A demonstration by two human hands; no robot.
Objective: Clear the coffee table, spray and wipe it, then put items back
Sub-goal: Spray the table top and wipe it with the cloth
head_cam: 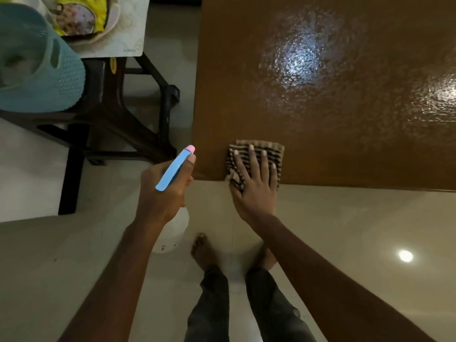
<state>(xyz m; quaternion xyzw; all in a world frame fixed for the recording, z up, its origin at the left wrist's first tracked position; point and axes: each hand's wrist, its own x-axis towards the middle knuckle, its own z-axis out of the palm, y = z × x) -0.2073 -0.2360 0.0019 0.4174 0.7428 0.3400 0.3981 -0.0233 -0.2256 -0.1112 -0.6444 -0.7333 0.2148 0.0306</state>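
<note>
Head view, one entry per item.

- Coffee table [320, 82]: brown and glossy, with glare on its top. It stood in front of me.
- Striped cloth [259, 149]: folded. It lay on the table at the near edge, close to the left corner, with one part drooping over the edge.
- My right hand [254, 183]: flat on the cloth, fingers straight and slightly spread, pressing it down.
- Spray bottle [174, 169]: blue head, pink nozzle, white body. It was held in the air just left of the table's corner, nozzle toward the table.
- My left hand [162, 191]: curled round the bottle's neck, one finger up beside the nozzle.
- Dark stool [118, 114]: on the floor to the left, well apart from the cloth.
- Teal woven item [37, 70]: at the far left. I could not tell what it was.
- Plate [113, 18]: on a pale mat at the top left, holding a yellow packet [81, 13].
- My bare feet [202, 250]: on the pale tiled floor.
</note>
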